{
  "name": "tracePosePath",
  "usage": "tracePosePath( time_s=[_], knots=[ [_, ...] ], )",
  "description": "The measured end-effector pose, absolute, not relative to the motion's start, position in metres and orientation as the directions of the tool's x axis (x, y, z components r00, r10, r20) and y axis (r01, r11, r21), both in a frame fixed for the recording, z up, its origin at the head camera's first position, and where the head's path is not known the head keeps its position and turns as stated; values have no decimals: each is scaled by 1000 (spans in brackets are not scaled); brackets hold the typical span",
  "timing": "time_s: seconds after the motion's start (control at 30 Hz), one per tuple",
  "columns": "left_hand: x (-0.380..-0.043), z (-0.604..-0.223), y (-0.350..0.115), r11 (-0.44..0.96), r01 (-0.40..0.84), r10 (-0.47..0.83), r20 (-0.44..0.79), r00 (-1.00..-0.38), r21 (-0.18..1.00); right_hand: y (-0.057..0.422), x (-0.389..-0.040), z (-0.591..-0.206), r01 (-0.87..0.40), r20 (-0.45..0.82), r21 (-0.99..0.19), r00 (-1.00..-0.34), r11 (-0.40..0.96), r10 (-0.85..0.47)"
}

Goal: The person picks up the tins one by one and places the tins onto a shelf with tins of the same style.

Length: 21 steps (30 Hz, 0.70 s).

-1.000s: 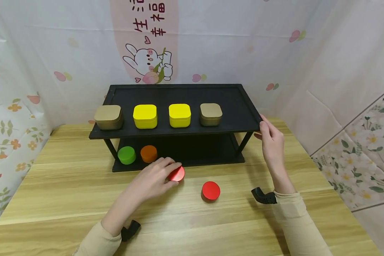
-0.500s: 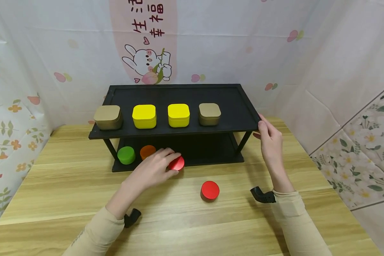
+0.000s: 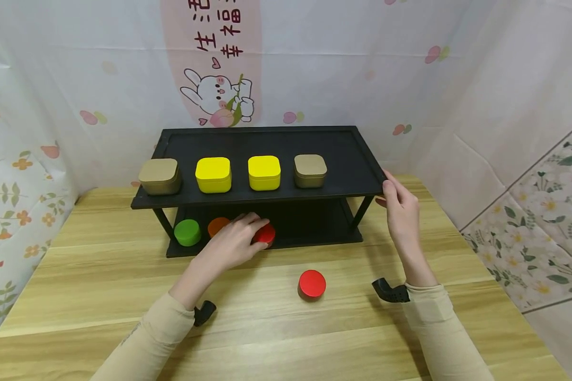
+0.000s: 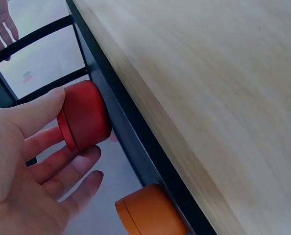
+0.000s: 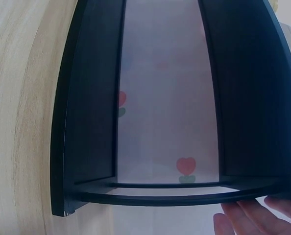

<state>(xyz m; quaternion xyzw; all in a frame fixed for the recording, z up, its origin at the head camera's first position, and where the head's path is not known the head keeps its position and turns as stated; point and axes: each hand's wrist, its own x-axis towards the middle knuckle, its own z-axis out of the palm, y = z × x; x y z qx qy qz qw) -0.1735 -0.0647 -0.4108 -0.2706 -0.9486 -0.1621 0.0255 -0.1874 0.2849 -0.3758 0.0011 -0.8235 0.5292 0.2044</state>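
Note:
My left hand [image 3: 233,242] grips a round red tin [image 4: 89,115] at the front of the black two-tier shelf's lower board [image 3: 314,241]. In the left wrist view, the thumb lies on one side of the tin, the fingers on the other, and its base is right at the board. Left of it on that board stand an orange round tin [image 3: 217,226], partly hidden by the hand, and a green round tin [image 3: 187,233]. My right hand [image 3: 402,211] holds the right front corner of the upper board [image 3: 276,142]. A second red tin [image 3: 312,284] stands on the table in front.
Along the upper board's front stand two yellow square tins [image 3: 213,174] and two gold-brown ones, the left [image 3: 160,176] and the right [image 3: 310,171]. The wooden table [image 3: 276,338] spreads in front of the shelf. A printed cloth [image 3: 314,63] hangs behind it.
My left hand has moved the red tin forward, away from me, from the table in front of the shelf onto the lower board. The right hand has stayed at the corner.

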Motion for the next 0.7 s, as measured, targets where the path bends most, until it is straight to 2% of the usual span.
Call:
tracePosePath(
  time_s=[0.7],
  knots=[
    [-191,-415,-59,848,434,449,20,-893,303,284,-186,-375,-236,351,-870,-913,434,206]
  ],
)
